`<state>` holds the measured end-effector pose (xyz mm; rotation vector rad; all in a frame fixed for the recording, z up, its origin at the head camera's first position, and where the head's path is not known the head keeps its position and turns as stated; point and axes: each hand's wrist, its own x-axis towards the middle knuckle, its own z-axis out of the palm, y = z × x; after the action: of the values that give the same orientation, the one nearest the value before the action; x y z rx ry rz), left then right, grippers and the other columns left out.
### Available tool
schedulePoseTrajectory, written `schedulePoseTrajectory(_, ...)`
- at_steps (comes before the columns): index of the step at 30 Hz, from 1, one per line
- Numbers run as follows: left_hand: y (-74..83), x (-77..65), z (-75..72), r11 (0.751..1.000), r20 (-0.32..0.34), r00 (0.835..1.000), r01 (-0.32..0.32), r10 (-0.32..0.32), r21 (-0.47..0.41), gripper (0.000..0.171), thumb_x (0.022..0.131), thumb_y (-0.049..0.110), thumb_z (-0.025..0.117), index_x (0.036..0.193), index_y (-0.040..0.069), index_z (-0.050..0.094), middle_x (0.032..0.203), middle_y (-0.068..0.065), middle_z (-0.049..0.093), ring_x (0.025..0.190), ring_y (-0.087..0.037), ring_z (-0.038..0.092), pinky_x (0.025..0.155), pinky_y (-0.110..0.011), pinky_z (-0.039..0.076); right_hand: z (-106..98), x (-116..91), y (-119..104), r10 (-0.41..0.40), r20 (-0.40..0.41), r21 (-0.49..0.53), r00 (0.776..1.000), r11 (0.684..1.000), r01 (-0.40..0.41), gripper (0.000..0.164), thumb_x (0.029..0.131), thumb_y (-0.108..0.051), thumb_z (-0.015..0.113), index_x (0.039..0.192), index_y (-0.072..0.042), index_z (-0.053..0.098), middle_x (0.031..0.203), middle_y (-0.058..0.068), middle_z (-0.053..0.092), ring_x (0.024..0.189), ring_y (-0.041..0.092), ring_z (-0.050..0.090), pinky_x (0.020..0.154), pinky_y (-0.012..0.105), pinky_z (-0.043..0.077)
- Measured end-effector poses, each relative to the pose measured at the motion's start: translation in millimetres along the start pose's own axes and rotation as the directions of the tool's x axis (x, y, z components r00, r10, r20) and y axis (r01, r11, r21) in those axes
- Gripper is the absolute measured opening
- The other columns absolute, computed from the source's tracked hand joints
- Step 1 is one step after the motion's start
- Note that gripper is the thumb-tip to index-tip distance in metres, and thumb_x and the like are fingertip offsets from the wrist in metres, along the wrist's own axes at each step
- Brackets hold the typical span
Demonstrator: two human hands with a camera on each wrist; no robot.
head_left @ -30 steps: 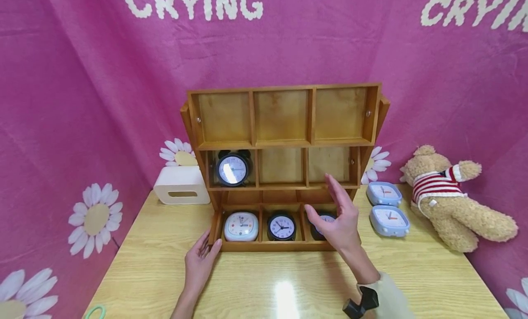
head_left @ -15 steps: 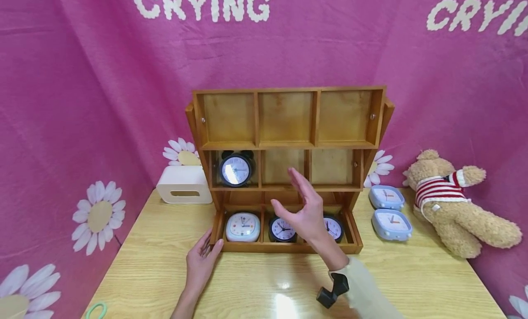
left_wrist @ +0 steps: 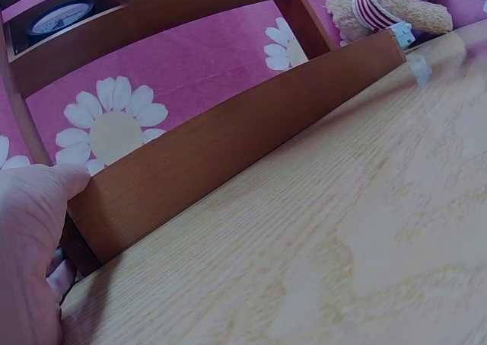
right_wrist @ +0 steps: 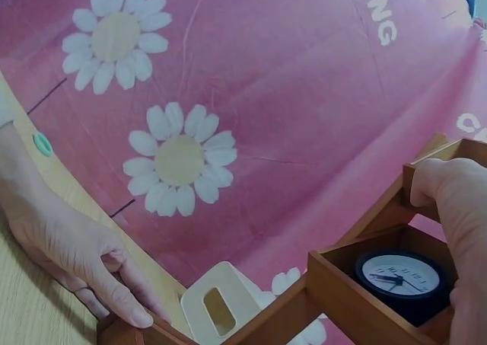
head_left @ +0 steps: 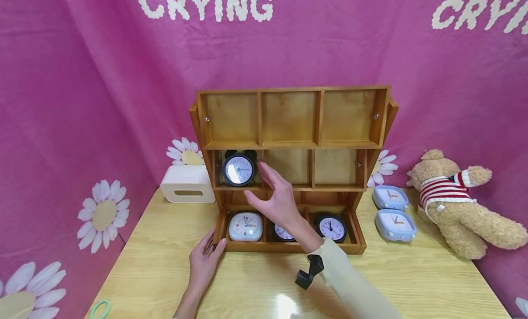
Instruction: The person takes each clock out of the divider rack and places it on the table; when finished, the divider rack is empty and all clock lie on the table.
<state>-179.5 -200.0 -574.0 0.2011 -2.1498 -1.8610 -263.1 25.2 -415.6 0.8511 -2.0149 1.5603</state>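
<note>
My left hand (head_left: 203, 259) grips the lower left corner of a brown three-tier wooden shelf (head_left: 288, 145); in the left wrist view its thumb (left_wrist: 70, 179) lies on the front board. My right hand (head_left: 277, 200) is spread open, thumb and fingers apart, in front of the middle tier. Just up and left of it, a black twin-bell alarm clock (head_left: 239, 170) stands in the left middle compartment. Along the bottom tier are a pale blue-white clock (head_left: 245, 226), a round black clock (head_left: 282, 233) partly behind the right hand, and another round black clock (head_left: 332, 228).
Two light blue clocks (head_left: 389, 198) lie on the table right of the shelf, beside a teddy bear (head_left: 445, 197) in a striped sweater. A white tissue box (head_left: 187, 185) stands at the left. A green ring-shaped piece (head_left: 100, 309) is near the front left edge.
My right hand has moved left across the shelf, from the right bottom compartment toward the black twin-bell clock, staying spread. The left hand keeps its place on the shelf corner.
</note>
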Motion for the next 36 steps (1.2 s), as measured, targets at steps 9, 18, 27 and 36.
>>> schedulePoseTrajectory(9,-0.3,1.7,2.5,1.000,-0.002,1.000,0.005,-0.005,0.000,0.059,0.097,0.016,0.077,0.147,-0.004,0.055,0.144,-0.023,0.060,0.134,-0.030,0.057,0.100,-0.007,0.044,20.9,19.0,-1.2,0.057,0.054,-0.186,0.997,0.982,-0.046,0.089,0.083,-0.018,0.086,0.155,0.008,0.040,0.155,0.026,0.048,0.141,0.037,0.050,0.118,0.047,0.043)
schedulePoseTrajectory(18,-0.4,0.7,1.3,1.000,-0.007,1.000,-0.007,0.007,-0.002,0.057,0.096,0.015,0.077,0.147,-0.002,0.057,0.143,-0.022,0.062,0.132,-0.030,0.058,0.099,-0.008,0.045,45.7,25.6,-8.6,0.135,0.074,-0.485,0.988,0.870,-0.082,0.097,0.087,-0.025,0.083,0.157,0.012,0.027,0.157,0.033,0.038,0.142,0.043,0.045,0.120,0.049,0.040)
schedulePoseTrajectory(27,-3.1,-0.2,2.0,1.000,-0.005,1.000,-0.013,0.013,0.000,0.056,0.096,0.014,0.077,0.146,-0.001,0.057,0.143,-0.021,0.062,0.133,-0.029,0.058,0.101,-0.008,0.044,63.4,27.1,-2.5,-0.013,-0.004,-0.850,1.000,0.527,0.004,0.097,0.083,-0.051,0.085,0.143,0.014,0.044,0.129,0.028,0.057,0.106,0.033,0.067,0.091,0.036,0.063)
schedulePoseTrajectory(36,-1.8,3.0,0.4,1.000,-0.009,1.000,-0.010,0.010,0.023,0.056,0.097,0.016,0.077,0.147,-0.001,0.057,0.145,-0.021,0.060,0.134,-0.029,0.057,0.102,-0.010,0.044,59.3,38.8,0.7,-0.091,-0.004,-0.853,0.996,0.520,0.044,0.094,0.073,-0.059,0.090,0.128,0.010,0.058,0.102,0.019,0.065,0.081,0.027,0.070,0.071,0.033,0.065)
